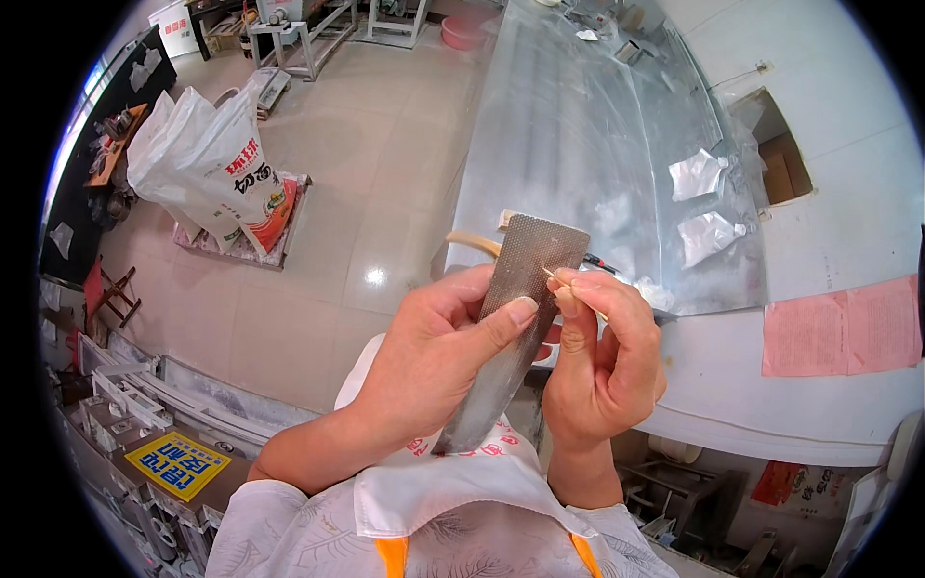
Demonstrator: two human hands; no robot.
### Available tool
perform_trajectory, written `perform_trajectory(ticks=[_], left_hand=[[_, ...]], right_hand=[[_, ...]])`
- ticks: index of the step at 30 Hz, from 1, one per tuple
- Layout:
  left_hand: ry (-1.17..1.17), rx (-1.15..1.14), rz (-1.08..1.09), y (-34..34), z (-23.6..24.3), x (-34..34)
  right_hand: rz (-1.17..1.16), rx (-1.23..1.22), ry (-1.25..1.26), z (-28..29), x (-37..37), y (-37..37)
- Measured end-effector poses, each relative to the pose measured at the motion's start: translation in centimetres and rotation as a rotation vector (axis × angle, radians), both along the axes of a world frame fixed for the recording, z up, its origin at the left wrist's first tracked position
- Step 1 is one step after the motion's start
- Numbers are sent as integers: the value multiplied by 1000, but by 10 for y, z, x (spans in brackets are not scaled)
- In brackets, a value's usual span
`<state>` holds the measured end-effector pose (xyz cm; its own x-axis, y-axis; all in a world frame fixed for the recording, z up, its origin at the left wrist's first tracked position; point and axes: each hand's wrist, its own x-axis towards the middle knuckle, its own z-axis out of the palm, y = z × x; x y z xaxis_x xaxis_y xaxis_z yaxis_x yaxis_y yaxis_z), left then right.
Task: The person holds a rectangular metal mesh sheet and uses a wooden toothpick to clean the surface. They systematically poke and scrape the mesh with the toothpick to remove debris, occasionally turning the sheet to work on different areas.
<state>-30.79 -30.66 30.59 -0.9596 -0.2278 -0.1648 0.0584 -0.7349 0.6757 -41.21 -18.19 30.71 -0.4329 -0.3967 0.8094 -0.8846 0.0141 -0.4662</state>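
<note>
My left hand (434,332) grips a long grey metal plate (535,246) full of small holes, thumb on its face and the fingers hidden behind it. The plate tilts up and away from my body, its lower end against my white apron (453,496). In my right hand (609,361) a thin wooden stick (550,274), like a toothpick, is pinched between thumb and forefinger. Its tip meets the perforated face near the right edge. Beyond the plate, a pale curved wooden piece (472,241) and a black and red tool (602,264) are partly covered.
A long metal table (549,125) stretches ahead, with two crumpled silvery bags (699,175) on its right. White sacks (212,173) stand on a low platform at the left. Machinery (145,424) is at the lower left. Pink paper sheets (843,328) lie on the right.
</note>
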Motion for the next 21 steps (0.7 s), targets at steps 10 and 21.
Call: perform_trajectory(ticks=[10,21], left_hand=[[2,-1,-6,0,1,-1],[-7,5,0,2,-1,0]], right_hand=[[-4,-10,-14,-1,1,0],[-4,69,56,5,0,3]])
